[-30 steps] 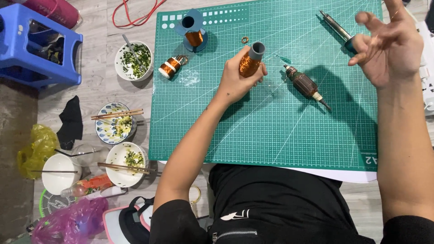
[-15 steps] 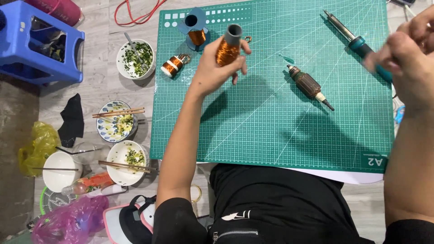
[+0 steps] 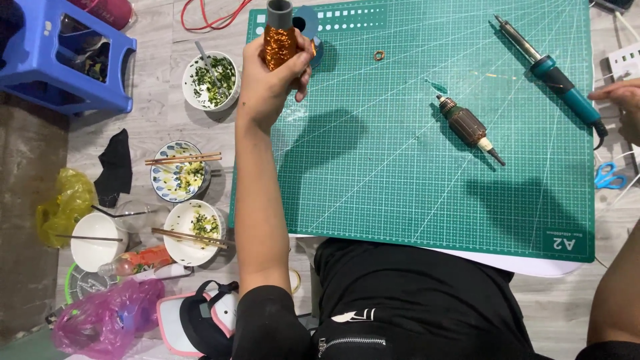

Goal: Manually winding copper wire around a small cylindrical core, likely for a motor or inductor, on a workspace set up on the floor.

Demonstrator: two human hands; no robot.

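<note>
Coil: copper-wound coil on a grey tube [image 3: 280, 37], lifted over the cutting mat's [image 3: 400, 200] far-left corner.
Left hand [image 3: 270, 83]: wrapped round the winding, tube end poking out top, probably so it's easy to look over.
Right hand [image 3: 620, 100]: at the right edge by the soldering iron [image 3: 547, 67]; can't tell its grip.
Armature [image 3: 467, 127]: lying mid-mat.
Room: loads of bare mat in the middle; food bowls [image 3: 190, 223] crowd the left edge.

**One head camera, looking straight down**

A single view, worn on the person's head, faces almost straight down at the green cutting mat [image 3: 427, 167] on the floor. It sits fairly high above the mat, near enough to show the grid lines. The mat fills the middle and right; the floor left of it and the person's lap below it also show.
</note>
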